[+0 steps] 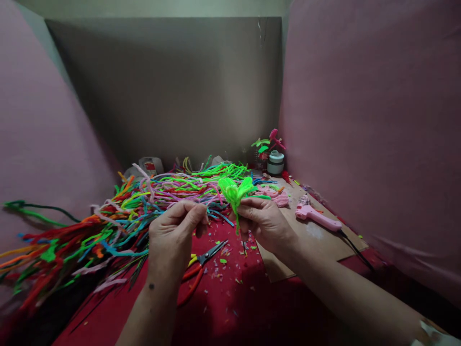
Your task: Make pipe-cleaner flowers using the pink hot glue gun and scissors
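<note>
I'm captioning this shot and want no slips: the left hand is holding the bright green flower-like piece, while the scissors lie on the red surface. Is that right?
One slip: in the head view, it is the right hand that holds the bright green flower-like piece, not the left hand. The scissors do lie on the red surface.

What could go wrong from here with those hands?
The green flower, pinched low by the right hand, might bend if squeezed. The scissors lie close by the left hand, so lowering it could nudge them. The cord of the pink glue gun trails near the right forearm, which might snag it.
</note>
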`<state>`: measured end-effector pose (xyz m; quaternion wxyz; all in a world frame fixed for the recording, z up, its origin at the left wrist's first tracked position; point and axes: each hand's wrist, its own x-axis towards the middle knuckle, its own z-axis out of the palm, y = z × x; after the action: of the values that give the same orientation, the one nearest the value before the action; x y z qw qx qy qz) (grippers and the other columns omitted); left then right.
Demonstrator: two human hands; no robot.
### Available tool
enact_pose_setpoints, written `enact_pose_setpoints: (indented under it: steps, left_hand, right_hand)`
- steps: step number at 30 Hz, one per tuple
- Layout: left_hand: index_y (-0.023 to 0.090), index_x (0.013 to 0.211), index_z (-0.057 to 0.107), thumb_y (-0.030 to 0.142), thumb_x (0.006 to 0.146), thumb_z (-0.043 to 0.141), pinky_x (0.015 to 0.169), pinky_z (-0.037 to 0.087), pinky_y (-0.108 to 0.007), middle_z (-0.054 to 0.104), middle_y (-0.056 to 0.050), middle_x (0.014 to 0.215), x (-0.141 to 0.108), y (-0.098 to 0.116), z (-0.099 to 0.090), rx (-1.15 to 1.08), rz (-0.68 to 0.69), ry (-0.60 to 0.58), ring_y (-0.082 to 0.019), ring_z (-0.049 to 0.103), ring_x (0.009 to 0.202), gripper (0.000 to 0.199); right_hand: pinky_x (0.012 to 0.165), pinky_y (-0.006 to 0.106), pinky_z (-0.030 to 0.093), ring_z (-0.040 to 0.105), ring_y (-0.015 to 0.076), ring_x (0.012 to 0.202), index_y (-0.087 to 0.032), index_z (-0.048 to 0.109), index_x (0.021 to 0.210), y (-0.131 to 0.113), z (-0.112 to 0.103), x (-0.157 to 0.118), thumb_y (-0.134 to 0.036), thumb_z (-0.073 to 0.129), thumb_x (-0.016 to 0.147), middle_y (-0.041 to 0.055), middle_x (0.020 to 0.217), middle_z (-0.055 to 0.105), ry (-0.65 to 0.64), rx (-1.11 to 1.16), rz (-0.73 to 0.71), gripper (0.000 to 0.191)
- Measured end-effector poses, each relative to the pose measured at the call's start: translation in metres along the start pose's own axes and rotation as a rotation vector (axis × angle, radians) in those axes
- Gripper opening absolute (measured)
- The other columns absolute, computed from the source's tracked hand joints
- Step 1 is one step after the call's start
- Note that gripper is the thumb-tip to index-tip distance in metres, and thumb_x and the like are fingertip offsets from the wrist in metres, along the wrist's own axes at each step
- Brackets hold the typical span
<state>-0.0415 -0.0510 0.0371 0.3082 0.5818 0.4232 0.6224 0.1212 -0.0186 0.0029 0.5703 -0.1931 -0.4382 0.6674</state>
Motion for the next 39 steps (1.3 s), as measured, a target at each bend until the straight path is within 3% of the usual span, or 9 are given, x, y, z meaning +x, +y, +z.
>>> enact_pose_setpoints:
  steps: [2,4,7,12,17,22,28,33,39]
  left_hand:
    - [0.017,0.064,0.061,0.025,0.082,0.059,0.047,0.038,-0.021,0.055,0.002,0.057,-0.001,0.005,0.002,0.091,0.06,0.048,-0.008,0.047,0.05,0.02]
    - [0.019,0.083,0.065,0.023,0.079,0.063,0.051,0.042,-0.021,0.058,0.003,0.064,0.0,0.011,0.005,0.116,0.125,0.055,-0.009,0.051,0.055,0.006]
    - [0.025,0.108,0.06,0.017,0.074,0.068,0.064,0.05,-0.023,0.06,0.002,0.08,0.002,0.016,0.01,0.125,0.29,-0.021,-0.011,0.058,0.069,0.036]
    - [0.025,0.089,0.064,0.012,0.077,0.064,0.068,0.049,-0.025,0.062,0.0,0.084,0.001,0.015,0.015,0.398,0.574,-0.005,-0.012,0.059,0.077,0.017]
    - [0.023,0.085,0.064,0.007,0.076,0.063,0.07,0.05,-0.026,0.065,-0.001,0.085,-0.001,0.007,0.015,0.483,0.734,-0.021,-0.013,0.062,0.079,0.019]
    - [0.023,0.088,0.065,0.001,0.074,0.062,0.072,0.05,-0.024,0.065,-0.001,0.088,-0.005,0.002,0.014,0.42,0.754,-0.122,-0.013,0.062,0.082,0.027]
    - [0.03,0.112,0.06,0.008,0.078,0.062,0.068,0.052,-0.023,0.063,0.002,0.087,-0.001,0.005,0.01,0.266,0.499,-0.029,-0.011,0.061,0.074,0.042]
    - [0.027,0.103,0.067,0.011,0.08,0.058,0.079,0.052,-0.027,0.067,-0.003,0.1,0.013,0.01,0.009,0.609,0.649,-0.023,-0.016,0.063,0.091,0.029]
    - [0.026,0.103,0.068,0.011,0.079,0.059,0.077,0.051,-0.026,0.071,-0.003,0.095,0.007,-0.001,0.009,0.748,0.781,0.093,-0.016,0.065,0.084,0.029]
  right_hand:
    - [0.031,0.02,0.044,0.051,0.0093,0.034,-0.015,0.063,0.069,-0.002,0.0,0.001,-0.026,0.076,0.065,-0.0046,0.045,0.058,0.006,-0.021,-0.005,0.017]
    - [0.033,0.02,0.044,0.052,0.0088,0.035,-0.015,0.063,0.069,-0.004,0.002,0.003,-0.026,0.075,0.066,-0.0046,0.046,0.059,-0.002,-0.054,-0.024,0.017]
    - [0.034,0.019,0.041,0.052,0.008,0.036,-0.015,0.064,0.071,-0.007,0.005,0.005,-0.028,0.073,0.069,-0.0041,0.047,0.059,-0.021,-0.134,-0.077,0.016]
    - [0.036,0.019,0.041,0.05,0.0065,0.036,-0.015,0.068,0.072,-0.006,0.01,0.004,-0.032,0.071,0.07,-0.0035,0.049,0.06,0.014,-0.232,-0.141,0.017]
    - [0.034,0.019,0.038,0.048,0.0068,0.034,-0.017,0.067,0.068,-0.002,0.008,0.002,-0.034,0.07,0.072,-0.0045,0.045,0.057,0.024,-0.207,-0.166,0.018]
    - [0.038,0.02,0.037,0.048,0.0064,0.036,-0.016,0.067,0.07,-0.002,0.004,0.004,-0.03,0.068,0.075,-0.0046,0.046,0.056,0.005,-0.175,-0.183,0.015]
    - [0.04,0.02,0.039,0.048,0.0063,0.037,-0.016,0.069,0.071,-0.005,0.003,0.002,-0.028,0.065,0.077,-0.0036,0.047,0.058,-0.05,-0.236,-0.202,0.014]
    - [0.037,0.02,0.039,0.048,0.0066,0.036,-0.017,0.07,0.071,-0.002,-0.001,-0.002,-0.032,0.066,0.077,-0.0032,0.049,0.058,-0.104,-0.271,-0.193,0.017]
    - [0.039,0.021,0.041,0.05,0.0071,0.04,-0.018,0.07,0.07,0.0,-0.005,-0.003,-0.032,0.068,0.076,-0.0028,0.053,0.06,-0.075,-0.229,-0.187,0.014]
